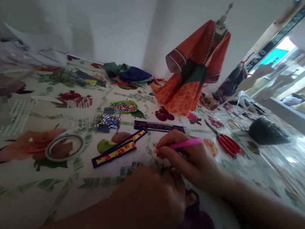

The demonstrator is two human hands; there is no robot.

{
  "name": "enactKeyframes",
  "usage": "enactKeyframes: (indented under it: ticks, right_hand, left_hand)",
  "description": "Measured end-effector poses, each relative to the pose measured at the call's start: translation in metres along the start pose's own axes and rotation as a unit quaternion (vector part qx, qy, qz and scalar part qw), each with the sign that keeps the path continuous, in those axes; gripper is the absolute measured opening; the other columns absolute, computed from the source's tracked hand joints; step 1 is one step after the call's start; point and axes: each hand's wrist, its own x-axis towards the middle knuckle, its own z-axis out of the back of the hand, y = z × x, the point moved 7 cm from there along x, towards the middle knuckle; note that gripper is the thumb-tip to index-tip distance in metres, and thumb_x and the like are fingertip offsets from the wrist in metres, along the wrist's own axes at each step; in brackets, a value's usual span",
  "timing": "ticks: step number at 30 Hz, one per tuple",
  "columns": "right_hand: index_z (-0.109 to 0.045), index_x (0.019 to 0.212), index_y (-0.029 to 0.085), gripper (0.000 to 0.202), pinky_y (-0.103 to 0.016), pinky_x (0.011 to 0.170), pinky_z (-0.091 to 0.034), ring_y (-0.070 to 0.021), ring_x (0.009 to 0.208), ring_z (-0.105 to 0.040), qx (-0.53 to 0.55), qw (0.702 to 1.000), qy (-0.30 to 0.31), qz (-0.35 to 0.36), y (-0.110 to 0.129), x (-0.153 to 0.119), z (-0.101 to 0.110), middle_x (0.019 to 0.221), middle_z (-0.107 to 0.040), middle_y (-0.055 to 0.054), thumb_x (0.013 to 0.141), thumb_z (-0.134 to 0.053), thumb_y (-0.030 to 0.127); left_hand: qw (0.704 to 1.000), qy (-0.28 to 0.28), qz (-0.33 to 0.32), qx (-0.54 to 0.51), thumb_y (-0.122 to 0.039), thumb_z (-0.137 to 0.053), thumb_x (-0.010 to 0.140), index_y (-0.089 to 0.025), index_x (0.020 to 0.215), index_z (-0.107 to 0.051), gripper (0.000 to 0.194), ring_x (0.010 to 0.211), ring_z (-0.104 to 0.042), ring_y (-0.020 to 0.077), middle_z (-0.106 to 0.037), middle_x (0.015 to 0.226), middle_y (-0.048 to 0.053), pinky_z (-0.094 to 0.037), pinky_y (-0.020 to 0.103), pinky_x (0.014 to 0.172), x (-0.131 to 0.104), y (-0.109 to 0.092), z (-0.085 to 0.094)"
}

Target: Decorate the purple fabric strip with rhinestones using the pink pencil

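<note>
My right hand (pixel 188 159) pinches a pink stick-like tool (pixel 185 143) between thumb and fingers, its tip pointing left. Beside it, my left hand (pixel 158 194) is closed on a small dark patterned piece (pixel 192 197), most of which the hand hides. Two dark strips with yellow and red fabric (pixel 115 153) lie crossed just beyond my left hand. Farther back rests a dark strip with a row of white beads (pixel 160 126). A card with shiny blue and silver stones (pixel 108 122) and a green-rimmed dish of colourful beads (pixel 124 106) are behind the strips.
Red-handled scissors (pixel 228 145) lie right of my right hand, near a black bundle (pixel 268 131). A roll of tape (pixel 65 146) and sheets of white pearls (pixel 79 114) are at left. An orange miniature dress (pixel 194 70) stands at the back. Folded fabric (pixel 129 73) lies near the wall.
</note>
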Motion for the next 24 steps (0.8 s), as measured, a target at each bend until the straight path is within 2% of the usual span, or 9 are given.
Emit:
enactKeyframes:
  ticks: [3,5,7,10,15,19,24]
  right_hand:
    - [-0.065,0.105,0.025,0.008,-0.030,0.077,-0.054,-0.0167,0.087,-0.067,-0.004,1.000,0.008,-0.006,0.0016,0.0018,-0.0051,0.095,-0.069,-0.001,0.107,-0.058,0.028]
    - [-0.065,0.104,0.025,0.008,-0.031,0.077,-0.054,-0.0172,0.086,-0.067,-0.007,1.000,0.011,-0.009,0.0017,0.0031,-0.0074,0.094,-0.069,-0.001,0.106,-0.058,0.028]
    - [-0.065,0.104,0.025,0.008,-0.031,0.077,-0.054,-0.0171,0.086,-0.066,-0.006,1.000,0.013,-0.010,0.0020,0.0040,-0.0085,0.094,-0.069,-0.001,0.106,-0.058,0.026]
    - [-0.066,0.105,0.024,0.009,-0.030,0.078,-0.054,-0.0159,0.086,-0.066,-0.006,1.000,0.011,-0.005,0.0027,0.0045,-0.0083,0.096,-0.069,-0.001,0.106,-0.057,0.024]
    - [-0.066,0.105,0.023,0.010,-0.030,0.079,-0.054,-0.0160,0.085,-0.066,-0.013,1.000,0.013,-0.010,0.0023,0.0043,-0.0091,0.095,-0.070,-0.001,0.107,-0.057,0.026]
    - [-0.066,0.104,0.023,0.010,-0.030,0.079,-0.055,-0.0163,0.083,-0.067,-0.018,1.000,0.013,-0.011,0.0026,0.0051,-0.0101,0.094,-0.070,-0.001,0.107,-0.057,0.027]
    - [-0.067,0.104,0.023,0.010,-0.030,0.078,-0.055,-0.0167,0.085,-0.067,-0.018,1.000,0.011,-0.011,0.0018,0.0048,-0.0104,0.096,-0.071,-0.001,0.107,-0.058,0.028]
  left_hand:
    - [0.999,-0.051,-0.003,0.001,-0.033,-0.084,0.075,-0.021,0.076,-0.072,0.017,0.046,-0.056,0.0216,-0.064,0.062,0.002,-0.035,0.043,0.037,-0.0020,-0.0007,0.0077]
    - [0.998,-0.062,0.004,-0.010,-0.032,-0.085,0.074,-0.022,0.077,-0.073,0.016,0.048,-0.057,0.0212,-0.066,0.064,0.002,-0.041,0.044,0.041,-0.0033,-0.0001,0.0085]
    - [0.998,-0.056,0.005,-0.020,-0.029,-0.085,0.072,-0.025,0.075,-0.073,0.014,0.051,-0.059,0.0212,-0.069,0.068,0.001,-0.045,0.043,0.045,-0.0032,-0.0003,0.0073]
    - [0.998,-0.051,0.002,-0.026,-0.027,-0.085,0.071,-0.027,0.070,-0.071,0.014,0.050,-0.059,0.0211,-0.068,0.066,0.000,-0.041,0.043,0.042,-0.0016,-0.0007,0.0070]
    - [0.999,-0.025,-0.001,-0.023,-0.029,-0.085,0.072,-0.028,0.074,-0.073,0.012,0.050,-0.059,0.0213,-0.069,0.068,0.000,-0.041,0.044,0.042,-0.0015,-0.0009,0.0042]
    - [1.000,-0.027,-0.004,-0.013,-0.033,-0.084,0.074,-0.027,0.071,-0.073,0.013,0.052,-0.062,0.0225,-0.073,0.072,0.002,-0.044,0.044,0.044,-0.0033,-0.0014,0.0047]
    - [1.000,-0.018,-0.006,-0.019,-0.028,-0.082,0.073,-0.028,0.076,-0.074,0.009,0.052,-0.061,0.0218,-0.072,0.071,0.000,-0.044,0.044,0.044,-0.0033,-0.0022,0.0030]
